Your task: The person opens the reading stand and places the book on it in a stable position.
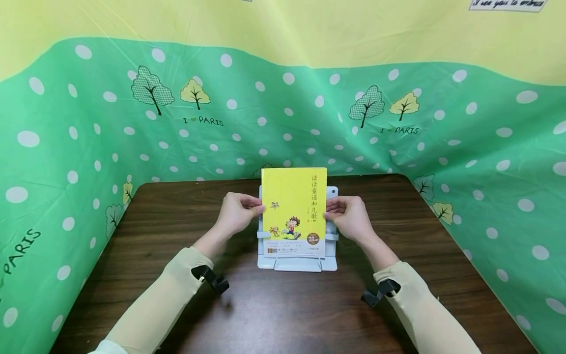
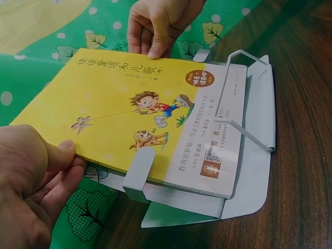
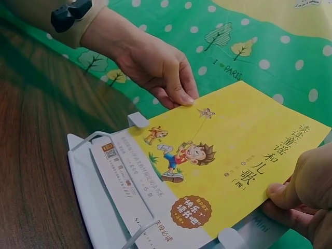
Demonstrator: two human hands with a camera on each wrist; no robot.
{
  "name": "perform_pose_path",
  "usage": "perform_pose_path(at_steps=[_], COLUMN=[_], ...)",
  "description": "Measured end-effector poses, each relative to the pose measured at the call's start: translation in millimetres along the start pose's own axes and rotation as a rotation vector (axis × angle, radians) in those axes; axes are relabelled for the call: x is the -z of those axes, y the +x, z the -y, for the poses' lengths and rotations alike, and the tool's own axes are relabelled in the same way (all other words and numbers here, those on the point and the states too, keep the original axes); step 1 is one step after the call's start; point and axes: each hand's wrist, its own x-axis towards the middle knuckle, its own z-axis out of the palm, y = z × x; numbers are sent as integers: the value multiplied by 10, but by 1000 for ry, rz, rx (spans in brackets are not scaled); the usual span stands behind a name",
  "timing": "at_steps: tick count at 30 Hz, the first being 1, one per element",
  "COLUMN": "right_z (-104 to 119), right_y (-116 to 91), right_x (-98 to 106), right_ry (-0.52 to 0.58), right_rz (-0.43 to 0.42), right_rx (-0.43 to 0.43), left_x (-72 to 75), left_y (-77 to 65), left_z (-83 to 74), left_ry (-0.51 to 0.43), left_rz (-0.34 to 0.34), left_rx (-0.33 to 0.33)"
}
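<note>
A yellow paperback book [image 1: 287, 196] with a cartoon boy and dog on its cover leans upright on a pale blue-white book stand [image 1: 265, 263]. My left hand [image 1: 236, 213] pinches the book's left edge between thumb and fingers. On the opposite edge, my right hand [image 1: 352, 216] pinches it the same way. The stand's wire page holder [image 2: 244, 129] crosses in front of the book's white lower part. In the left wrist view, a side clip [image 2: 139, 174] overlaps the book's edge. The right wrist view shows another clip [image 3: 231, 238] beside the book's other edge.
The stand rests on a dark wooden table [image 1: 300, 309], near its far edge. A green and yellow cloth [image 1: 274, 113] with dots and trees hangs behind and along both sides. Each sleeved wrist carries a small black camera mount [image 1: 211, 279].
</note>
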Motion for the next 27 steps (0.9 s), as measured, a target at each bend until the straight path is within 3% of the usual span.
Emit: perform_pose_path(at_steps=[27], right_z=[-6], right_y=[-73], right_x=[-36], right_ry=[-111], right_rz=[-61], right_rx=[74], left_x=[-41], left_y=[-37], left_z=[-6], left_ry=[39], left_rz=[-31], left_rx=[-39])
